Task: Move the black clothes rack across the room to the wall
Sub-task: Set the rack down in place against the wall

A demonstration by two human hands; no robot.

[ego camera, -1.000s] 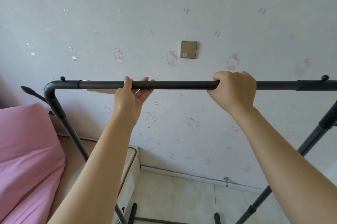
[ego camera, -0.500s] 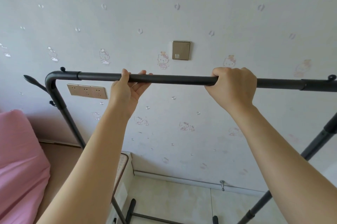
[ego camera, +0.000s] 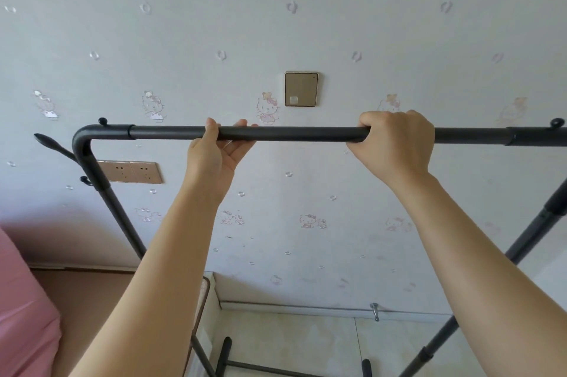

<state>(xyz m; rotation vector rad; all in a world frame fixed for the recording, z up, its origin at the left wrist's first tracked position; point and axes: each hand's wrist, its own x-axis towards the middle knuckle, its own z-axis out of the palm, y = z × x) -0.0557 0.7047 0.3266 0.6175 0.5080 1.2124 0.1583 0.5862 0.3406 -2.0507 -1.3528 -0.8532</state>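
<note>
The black clothes rack (ego camera: 300, 133) fills the view, its top bar level in front of me and no clothes on it. My left hand (ego camera: 214, 152) holds the bar from below, thumb over the top and fingers curled loosely behind. My right hand (ego camera: 395, 143) is wrapped over the bar in a full fist further right. The rack's left post slants down from a rounded corner; its right post runs down at the right edge. The base feet show at the bottom, close to the wall (ego camera: 276, 23), which stands just behind the rack.
A pink bedcover (ego camera: 21, 315) and a wooden bed frame (ego camera: 92, 300) lie at the lower left. A gold switch plate (ego camera: 301, 89) and a double socket (ego camera: 132, 172) sit on the wall. A metal door stop (ego camera: 375, 310) sticks out of the skirting above the tiled floor (ego camera: 306, 336).
The view has tilted and shifted, so the bed shows less and the double socket has appeared below the bar. Both hands keep the same places on the bar.
</note>
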